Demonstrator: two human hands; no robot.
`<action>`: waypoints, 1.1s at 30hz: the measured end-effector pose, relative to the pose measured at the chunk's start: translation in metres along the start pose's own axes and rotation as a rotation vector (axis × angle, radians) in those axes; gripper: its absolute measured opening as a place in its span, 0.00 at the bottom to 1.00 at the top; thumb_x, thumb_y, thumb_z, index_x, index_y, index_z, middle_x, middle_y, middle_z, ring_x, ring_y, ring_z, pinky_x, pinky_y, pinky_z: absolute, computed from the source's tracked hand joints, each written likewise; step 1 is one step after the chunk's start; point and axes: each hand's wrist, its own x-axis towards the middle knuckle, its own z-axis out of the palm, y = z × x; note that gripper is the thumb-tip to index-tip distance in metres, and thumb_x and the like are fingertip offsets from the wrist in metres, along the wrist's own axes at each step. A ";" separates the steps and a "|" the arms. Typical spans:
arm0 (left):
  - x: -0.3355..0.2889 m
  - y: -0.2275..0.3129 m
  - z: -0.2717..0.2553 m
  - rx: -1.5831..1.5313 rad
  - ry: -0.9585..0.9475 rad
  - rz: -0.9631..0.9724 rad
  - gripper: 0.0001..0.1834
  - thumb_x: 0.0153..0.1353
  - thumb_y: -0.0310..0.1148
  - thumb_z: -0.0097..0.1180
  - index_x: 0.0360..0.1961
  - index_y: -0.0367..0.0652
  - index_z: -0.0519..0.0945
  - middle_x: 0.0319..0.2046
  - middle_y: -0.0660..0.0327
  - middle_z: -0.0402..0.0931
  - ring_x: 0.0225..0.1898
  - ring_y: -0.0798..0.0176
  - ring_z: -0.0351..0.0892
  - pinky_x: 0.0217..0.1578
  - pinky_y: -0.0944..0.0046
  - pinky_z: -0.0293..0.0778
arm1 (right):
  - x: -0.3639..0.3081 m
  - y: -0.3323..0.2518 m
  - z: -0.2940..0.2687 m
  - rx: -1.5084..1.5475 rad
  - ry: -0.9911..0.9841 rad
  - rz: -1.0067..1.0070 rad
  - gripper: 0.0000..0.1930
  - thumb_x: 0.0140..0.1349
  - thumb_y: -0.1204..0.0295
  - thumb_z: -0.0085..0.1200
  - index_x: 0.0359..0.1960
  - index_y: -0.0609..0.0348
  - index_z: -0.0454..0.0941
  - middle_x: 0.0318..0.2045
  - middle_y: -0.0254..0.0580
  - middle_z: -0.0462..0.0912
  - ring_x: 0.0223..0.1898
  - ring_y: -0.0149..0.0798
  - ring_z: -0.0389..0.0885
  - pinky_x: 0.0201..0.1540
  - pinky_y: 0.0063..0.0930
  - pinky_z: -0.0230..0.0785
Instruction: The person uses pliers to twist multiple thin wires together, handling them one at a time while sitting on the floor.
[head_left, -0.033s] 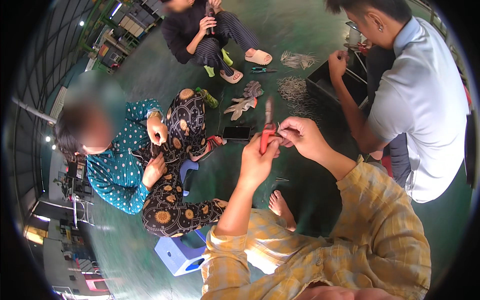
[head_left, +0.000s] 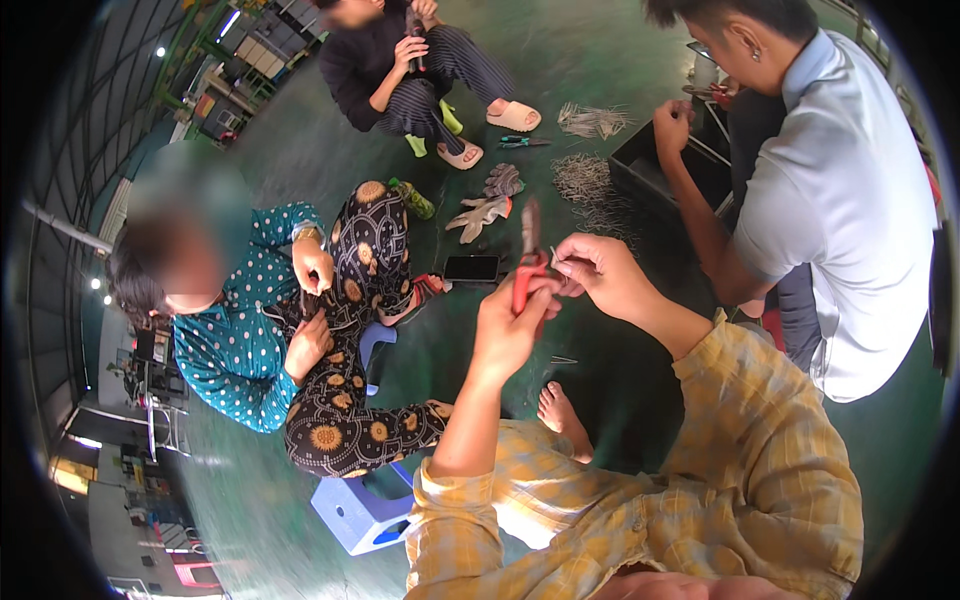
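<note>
My left hand (head_left: 503, 332) is closed around red-handled pliers (head_left: 527, 262), their greyish jaws pointing up and away from me. Just to its right, my right hand (head_left: 607, 278) pinches a thin, pale, wire-like piece (head_left: 555, 257) between thumb and fingertips. The fingertips of both hands are close together beside the pliers' red handles; whether they touch is hard to make out. Below my hands, a couple of similar thin pieces (head_left: 564, 360) lie on the green floor, near a bare foot (head_left: 563, 415).
Beyond my hands lie a phone (head_left: 472, 269), work gloves (head_left: 480, 217), green-handled pliers (head_left: 520, 142) and piles of thin wire-like pieces (head_left: 583, 178). A black box (head_left: 640, 158) is by the person at right. Two other people sit left and ahead. A blue stool (head_left: 350, 510) stands at lower left.
The pliers in my left hand have shifted slightly left, and their jaws tilt a little more to the left. My right hand has moved very slightly left, still pinching the thin piece.
</note>
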 end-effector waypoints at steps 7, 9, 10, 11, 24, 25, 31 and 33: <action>-0.034 0.005 -0.022 -0.596 -0.430 -0.130 0.12 0.60 0.28 0.49 0.42 0.30 0.74 0.51 0.43 0.66 0.46 0.45 0.75 0.47 0.48 0.72 | 0.005 -0.021 -0.029 -0.007 -0.117 -0.071 0.04 0.62 0.78 0.45 0.35 0.63 0.72 0.23 0.35 0.74 0.22 0.26 0.74 0.26 0.19 0.68; -0.040 0.007 -0.022 -0.686 -0.527 -0.168 0.16 0.58 0.32 0.53 0.41 0.28 0.73 0.52 0.41 0.65 0.46 0.39 0.74 0.47 0.44 0.70 | 0.005 -0.025 -0.032 -0.019 -0.186 -0.118 0.04 0.62 0.78 0.44 0.35 0.63 0.72 0.23 0.35 0.75 0.22 0.26 0.74 0.26 0.19 0.67; -0.041 0.005 -0.023 -0.690 -0.536 -0.178 0.16 0.58 0.31 0.52 0.40 0.26 0.73 0.52 0.38 0.65 0.46 0.35 0.72 0.47 0.41 0.70 | 0.005 -0.026 -0.032 -0.005 -0.203 -0.110 0.04 0.62 0.78 0.44 0.35 0.63 0.72 0.23 0.35 0.74 0.21 0.26 0.74 0.26 0.19 0.66; -0.042 0.003 -0.023 -0.693 -0.546 -0.187 0.17 0.58 0.31 0.52 0.39 0.23 0.72 0.51 0.35 0.64 0.46 0.31 0.71 0.46 0.38 0.69 | 0.003 -0.027 -0.032 0.008 -0.221 -0.102 0.04 0.62 0.77 0.44 0.34 0.62 0.72 0.23 0.35 0.74 0.21 0.25 0.73 0.25 0.19 0.66; -0.044 0.001 -0.027 -0.785 -0.659 -0.282 0.20 0.57 0.32 0.51 0.41 0.21 0.70 0.51 0.28 0.60 0.48 0.27 0.67 0.46 0.35 0.66 | -0.003 -0.026 -0.032 0.059 -0.337 -0.196 0.05 0.62 0.77 0.45 0.36 0.63 0.73 0.25 0.37 0.76 0.22 0.27 0.75 0.27 0.21 0.67; -0.044 -0.002 -0.029 -0.815 -0.683 -0.277 0.20 0.57 0.30 0.49 0.42 0.18 0.68 0.51 0.24 0.57 0.49 0.23 0.64 0.47 0.30 0.63 | -0.003 -0.026 -0.031 0.058 -0.353 -0.204 0.05 0.61 0.77 0.45 0.36 0.63 0.73 0.25 0.37 0.77 0.23 0.27 0.75 0.27 0.21 0.67; -0.045 -0.007 -0.029 -0.772 -0.688 -0.275 0.27 0.59 0.36 0.49 0.45 0.15 0.64 0.50 0.22 0.57 0.48 0.22 0.65 0.47 0.30 0.64 | -0.006 -0.026 -0.032 0.038 -0.389 -0.208 0.05 0.62 0.76 0.46 0.35 0.65 0.73 0.27 0.37 0.77 0.23 0.28 0.76 0.28 0.22 0.68; -0.045 -0.005 -0.028 -0.747 -0.688 -0.259 0.27 0.59 0.37 0.49 0.44 0.15 0.65 0.49 0.22 0.59 0.46 0.25 0.68 0.45 0.34 0.67 | -0.006 -0.027 -0.032 0.044 -0.399 -0.209 0.06 0.62 0.75 0.47 0.35 0.66 0.74 0.27 0.36 0.76 0.24 0.29 0.77 0.28 0.22 0.68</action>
